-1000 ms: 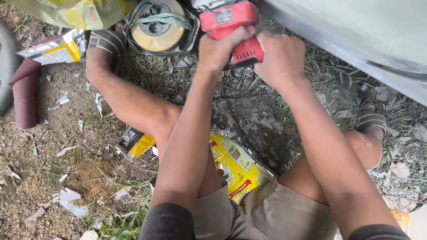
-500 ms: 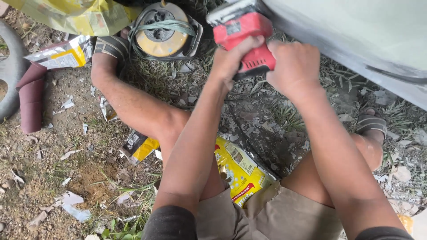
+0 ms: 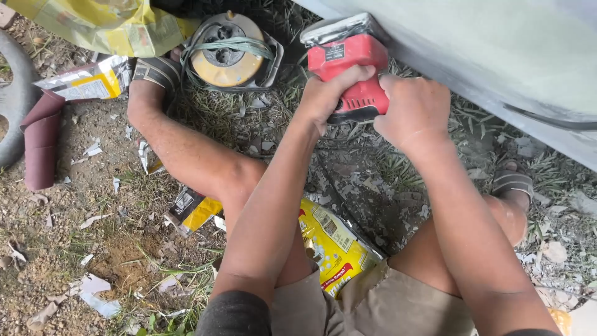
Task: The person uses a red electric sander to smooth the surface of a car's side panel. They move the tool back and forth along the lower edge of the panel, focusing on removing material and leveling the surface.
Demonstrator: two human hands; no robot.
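A red power sander (image 3: 344, 57) with a grey base is pressed against a pale grey-green panel (image 3: 497, 56) at the upper right. My left hand (image 3: 329, 93) grips the sander's body from the left. On its right side my right hand (image 3: 411, 111) wraps the rear of the tool. Both forearms reach up from the bottom of the view, over my bent legs.
A yellow cable reel (image 3: 231, 51) wound with green cord lies just left of the sander. A dark red sandpaper roll (image 3: 42, 140) rests at the far left beside a tyre (image 3: 15, 99). Yellow packets (image 3: 333, 246) lie under my legs on grassy dirt.
Both hands and the sander have shifted to the right and slightly down along the panel. The view has drifted a little the same way.
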